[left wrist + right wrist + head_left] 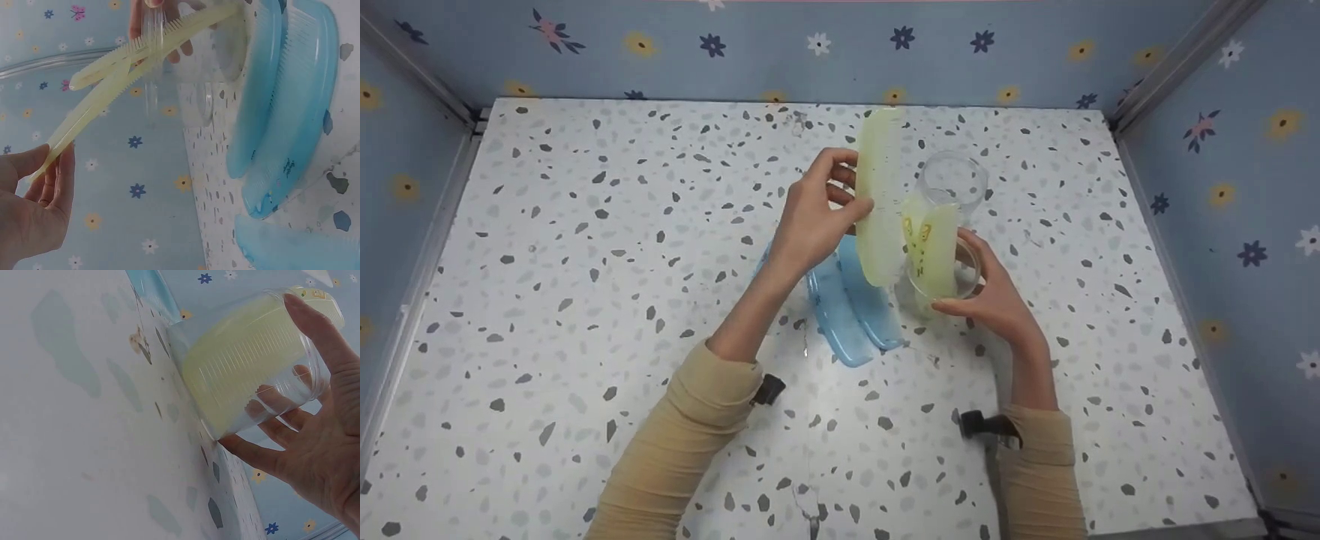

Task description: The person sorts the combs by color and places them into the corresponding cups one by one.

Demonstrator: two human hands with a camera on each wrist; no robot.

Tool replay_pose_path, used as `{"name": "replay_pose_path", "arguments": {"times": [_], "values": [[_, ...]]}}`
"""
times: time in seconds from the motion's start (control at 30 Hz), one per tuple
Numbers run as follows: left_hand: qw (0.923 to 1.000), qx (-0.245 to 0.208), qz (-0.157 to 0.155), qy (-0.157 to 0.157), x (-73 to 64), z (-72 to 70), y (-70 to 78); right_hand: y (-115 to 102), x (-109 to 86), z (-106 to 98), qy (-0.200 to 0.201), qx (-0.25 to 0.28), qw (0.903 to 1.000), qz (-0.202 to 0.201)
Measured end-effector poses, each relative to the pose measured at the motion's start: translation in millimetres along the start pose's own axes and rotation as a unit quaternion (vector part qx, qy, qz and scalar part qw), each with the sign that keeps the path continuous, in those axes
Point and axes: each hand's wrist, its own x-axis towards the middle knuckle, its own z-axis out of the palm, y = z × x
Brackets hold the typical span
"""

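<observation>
My left hand (825,214) pinches a pale yellow comb (879,195) between thumb and fingers, raised above the table. In the left wrist view this comb (84,115) slants, its far end overlapping the cup area; whether they touch, I cannot tell. My right hand (1001,296) grips a clear plastic cup (971,274), thumb and fingers spread round its side. At least one yellow comb (939,251) stands leaning in that cup, poking above the rim. Through the cup wall the right wrist view shows that comb's teeth (242,354).
Behind the held cup stands another clear cup (952,180). Blue combs lie on the speckled table (585,300) under and beside my left hand, one (836,322) next to another (874,304); a third (298,244) is partly in view. Flowered blue panels (810,52) border the table.
</observation>
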Motion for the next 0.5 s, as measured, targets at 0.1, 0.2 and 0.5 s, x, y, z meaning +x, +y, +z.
{"name": "replay_pose_path", "arguments": {"times": [0.1,0.2,0.5], "values": [[0.9996,0.001,0.028,0.002,-2.8,1.4,6.9,-1,0.6,0,0.0,-0.001,1.0,0.001],[0.9986,0.013,0.051,0.01,-6.5,3.8,12.2,-1,0.6,1,-0.003,0.004,1.0,0.003],[0.9936,0.039,0.106,0.002,-12.9,23.2,28.7,0,-0.6,-1,-0.001,0.012,0.9999,-0.004]]}}
